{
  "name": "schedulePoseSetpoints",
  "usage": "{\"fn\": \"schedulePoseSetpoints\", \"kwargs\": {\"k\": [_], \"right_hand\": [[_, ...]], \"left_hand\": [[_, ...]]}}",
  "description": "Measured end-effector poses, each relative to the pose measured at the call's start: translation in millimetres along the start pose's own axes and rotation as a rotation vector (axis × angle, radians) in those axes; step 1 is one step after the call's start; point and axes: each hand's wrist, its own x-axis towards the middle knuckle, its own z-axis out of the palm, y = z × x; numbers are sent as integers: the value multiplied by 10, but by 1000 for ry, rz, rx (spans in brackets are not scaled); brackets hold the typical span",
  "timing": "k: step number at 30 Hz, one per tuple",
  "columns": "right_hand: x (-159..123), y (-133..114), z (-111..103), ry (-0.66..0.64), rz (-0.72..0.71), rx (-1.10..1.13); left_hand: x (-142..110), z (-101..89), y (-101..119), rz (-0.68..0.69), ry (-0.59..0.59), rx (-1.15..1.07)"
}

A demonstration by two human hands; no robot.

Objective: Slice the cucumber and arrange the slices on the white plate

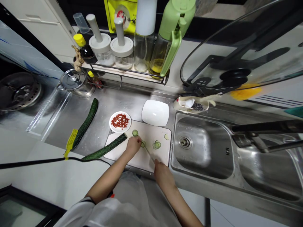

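On the white cutting board (132,159), my left hand (133,145) is closed, its fingertips pinched at the edge of a cucumber slice (143,144). My right hand (163,172) grips a knife (149,154) by its handle, and the blade tip reaches that slice. Left of my left hand lies a cut cucumber (106,149), its cut end on the board. Another round slice (135,132) sits beyond my left hand. A small pile of slices (156,145) and a pale end piece (166,136) rest at the board's right.
A whole cucumber (87,121) with a yellow tag lies left. Behind the board stand a plate of red berries (120,122) and a white dish (155,113). The sink (201,148) is at the right. A lidded pot (77,82) and a seasoning rack (127,71) are farther back.
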Motion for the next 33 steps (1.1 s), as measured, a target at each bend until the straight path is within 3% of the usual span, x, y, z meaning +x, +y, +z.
{"fn": "schedulePoseSetpoints", "kwargs": {"k": [7, 18, 28, 33], "right_hand": [[8, -7, 0, -6, -2, 9], [-210, 227, 191, -98, 68, 48], [-214, 263, 233, -85, 79, 82], [-209, 267, 253, -85, 81, 78]], "left_hand": [[-3, -1, 14, -21, -7, 4], [-57, -125, 105, -7, -56, 7], [36, -485, 114, -41, 131, 177], [83, -535, 124, -84, 173, 260]]}}
